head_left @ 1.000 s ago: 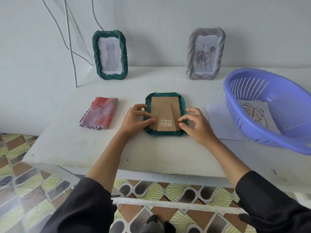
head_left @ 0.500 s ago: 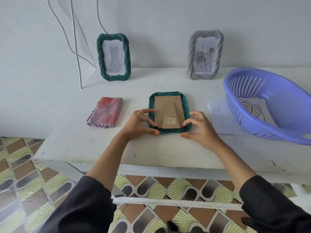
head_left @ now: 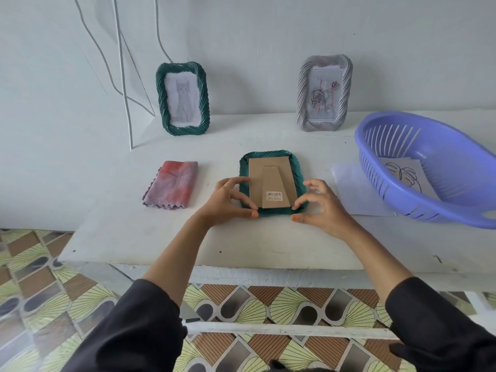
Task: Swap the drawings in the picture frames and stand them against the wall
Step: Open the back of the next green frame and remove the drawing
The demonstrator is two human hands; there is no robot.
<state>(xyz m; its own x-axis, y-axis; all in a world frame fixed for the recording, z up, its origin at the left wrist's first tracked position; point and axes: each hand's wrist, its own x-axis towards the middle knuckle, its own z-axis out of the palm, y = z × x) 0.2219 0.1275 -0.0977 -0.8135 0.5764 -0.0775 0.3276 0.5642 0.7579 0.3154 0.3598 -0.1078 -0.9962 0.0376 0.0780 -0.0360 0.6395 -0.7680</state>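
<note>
A dark green picture frame (head_left: 271,154) lies face down in the middle of the white table (head_left: 161,245), its brown cardboard back (head_left: 268,178) and folded stand facing up. My left hand (head_left: 228,200) clasps its lower left corner, thumb on the near edge. My right hand (head_left: 322,208) curls around its lower right corner. Against the wall stand a green frame (head_left: 161,98) with a cat drawing and a grey frame (head_left: 303,95) with a rose drawing. A leaf drawing (head_left: 402,173) lies in the purple basket (head_left: 418,118).
A folded red-grey cloth (head_left: 171,185) lies left of the flat frame. A white paper sheet (head_left: 351,189) sits partly under the basket at the right. White cables (head_left: 122,76) hang down the wall at the back left. Patterned floor tiles show below the table's front edge.
Both hands have slid off the cardboard back to the frame's lower corners, thumbs now at its near edge. The head view has pulled back a little.
</note>
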